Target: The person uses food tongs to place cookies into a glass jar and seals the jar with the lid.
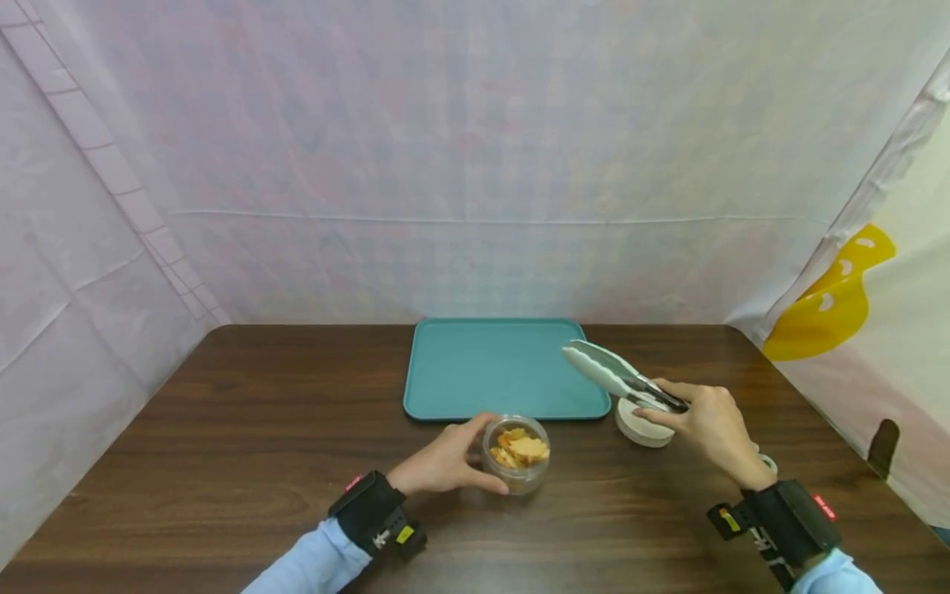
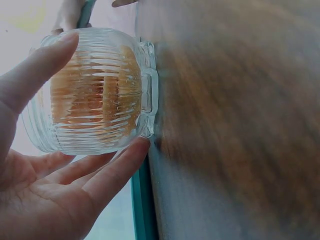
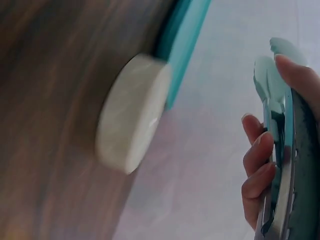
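Observation:
My left hand (image 1: 445,462) holds a small ribbed glass jar (image 2: 87,142) low over the table or on it, thumb on one side and fingers on the other. Inside the jar are several yellow-orange chip-like pieces (image 1: 525,450). My right hand (image 1: 708,425) grips tongs (image 1: 597,367) with pale green scalloped heads and a metal body. The tongs' heads hang over the right edge of a teal tray (image 1: 497,371), with nothing between them. Below the tongs, beside the tray's corner, a thick round whitish disc (image 3: 132,112) lies on the table.
The dark wood table (image 1: 260,437) reaches back to a pale hanging cloth (image 1: 460,165). Another cloth hangs on the left. At the right, a yellow shape with white spots (image 1: 827,305) shows on the side cloth.

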`<state>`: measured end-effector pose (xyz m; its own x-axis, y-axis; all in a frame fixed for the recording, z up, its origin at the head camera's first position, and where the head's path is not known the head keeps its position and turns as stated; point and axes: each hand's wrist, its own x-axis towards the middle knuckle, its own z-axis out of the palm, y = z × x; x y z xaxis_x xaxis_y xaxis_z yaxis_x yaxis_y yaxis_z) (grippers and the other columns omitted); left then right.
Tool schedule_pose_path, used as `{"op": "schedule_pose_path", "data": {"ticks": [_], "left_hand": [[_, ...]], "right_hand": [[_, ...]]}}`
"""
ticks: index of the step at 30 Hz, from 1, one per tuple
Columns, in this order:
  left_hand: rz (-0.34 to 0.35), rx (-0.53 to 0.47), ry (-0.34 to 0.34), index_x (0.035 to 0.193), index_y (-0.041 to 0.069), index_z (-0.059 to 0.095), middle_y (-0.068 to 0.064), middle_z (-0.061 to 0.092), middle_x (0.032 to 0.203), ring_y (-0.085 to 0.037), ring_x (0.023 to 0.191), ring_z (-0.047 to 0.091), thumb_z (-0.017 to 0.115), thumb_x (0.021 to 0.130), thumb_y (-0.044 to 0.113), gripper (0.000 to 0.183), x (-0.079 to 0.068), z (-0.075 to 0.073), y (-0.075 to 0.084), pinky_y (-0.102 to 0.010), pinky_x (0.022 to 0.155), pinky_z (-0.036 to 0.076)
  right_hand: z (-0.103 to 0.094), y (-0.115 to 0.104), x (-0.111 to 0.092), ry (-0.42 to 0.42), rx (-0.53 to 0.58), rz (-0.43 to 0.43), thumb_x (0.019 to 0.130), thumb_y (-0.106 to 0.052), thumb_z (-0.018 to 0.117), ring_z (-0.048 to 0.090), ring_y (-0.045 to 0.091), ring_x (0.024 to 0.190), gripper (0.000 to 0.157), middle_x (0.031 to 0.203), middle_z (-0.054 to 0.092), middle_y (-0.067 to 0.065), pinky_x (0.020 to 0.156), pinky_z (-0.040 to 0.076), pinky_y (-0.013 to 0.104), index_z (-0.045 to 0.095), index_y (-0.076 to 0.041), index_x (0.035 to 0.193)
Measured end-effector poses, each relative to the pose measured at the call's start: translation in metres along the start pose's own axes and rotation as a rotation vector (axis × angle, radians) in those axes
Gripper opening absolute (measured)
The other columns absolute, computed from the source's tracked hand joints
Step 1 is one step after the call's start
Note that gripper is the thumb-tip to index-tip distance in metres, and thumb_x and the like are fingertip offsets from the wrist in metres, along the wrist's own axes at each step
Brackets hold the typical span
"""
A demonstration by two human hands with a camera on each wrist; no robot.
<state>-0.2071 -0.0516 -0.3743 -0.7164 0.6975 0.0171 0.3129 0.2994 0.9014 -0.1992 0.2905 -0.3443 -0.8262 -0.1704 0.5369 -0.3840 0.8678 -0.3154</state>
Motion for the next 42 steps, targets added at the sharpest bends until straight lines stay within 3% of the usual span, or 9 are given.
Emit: {"op": "schedule_pose_path", "data": {"ticks": [8,19,27,30,34,42], "left_hand": [[-0.001,-0.003,-0.002,0.132,0.005,0.032,-0.015,0.043,0.128,-0.029,0.117,0.045,0.075,0.072,0.015,0.075,0.0,0.0,0.0,-0.023,0.087,0.049],[0.002,-0.005,-0.001,0.131,0.006,0.033,-0.015,0.044,0.126,-0.029,0.116,0.045,0.074,0.072,0.014,0.073,0.0,0.0,0.002,-0.023,0.087,0.049],[0.022,0.02,0.015,0.131,0.005,0.034,-0.013,0.046,0.125,-0.028,0.115,0.047,0.075,0.071,0.016,0.073,0.0,0.002,0.0,-0.025,0.087,0.049],[0.025,0.014,0.014,0.131,0.006,0.034,-0.013,0.045,0.126,-0.028,0.115,0.047,0.075,0.071,0.015,0.074,0.0,0.003,0.0,-0.026,0.087,0.049],[0.033,0.004,0.01,0.131,0.005,0.033,-0.013,0.046,0.125,-0.027,0.113,0.048,0.075,0.071,0.015,0.073,0.0,0.003,-0.001,-0.025,0.088,0.049],[0.044,0.02,0.016,0.131,0.004,0.034,-0.014,0.045,0.126,-0.028,0.114,0.048,0.075,0.071,0.016,0.074,0.0,0.003,-0.003,-0.023,0.087,0.049]], "right_hand": [[-0.005,0.036,-0.002,-0.119,-0.076,0.26,0.069,-0.049,0.07,0.042,0.017,0.049,0.062,0.077,0.064,0.02,0.035,0.031,0.026,0.064,-0.001,0.108],[-0.006,0.072,-0.006,-0.213,-0.149,0.453,0.065,-0.061,0.066,0.054,0.032,0.06,0.082,0.09,0.057,0.036,0.039,0.039,0.034,0.058,0.005,0.113],[-0.006,0.081,-0.005,-0.228,-0.206,0.52,0.063,-0.062,0.068,0.054,0.039,0.064,0.083,0.085,0.057,0.034,0.041,0.038,0.038,0.059,0.008,0.107],[-0.005,0.081,-0.004,-0.262,-0.217,0.545,0.061,-0.062,0.068,0.053,0.036,0.061,0.07,0.07,0.055,0.025,0.041,0.037,0.038,0.062,0.004,0.084],[-0.005,0.078,-0.002,-0.317,-0.23,0.574,0.06,-0.064,0.067,0.046,0.027,0.055,0.063,0.059,0.043,0.01,0.041,0.035,0.034,0.048,-0.004,0.06],[-0.006,0.072,0.0,-0.425,-0.234,0.622,0.06,-0.07,0.063,0.048,0.029,0.057,0.075,0.062,0.045,0.015,0.042,0.038,0.036,0.053,0.004,0.068]]}}
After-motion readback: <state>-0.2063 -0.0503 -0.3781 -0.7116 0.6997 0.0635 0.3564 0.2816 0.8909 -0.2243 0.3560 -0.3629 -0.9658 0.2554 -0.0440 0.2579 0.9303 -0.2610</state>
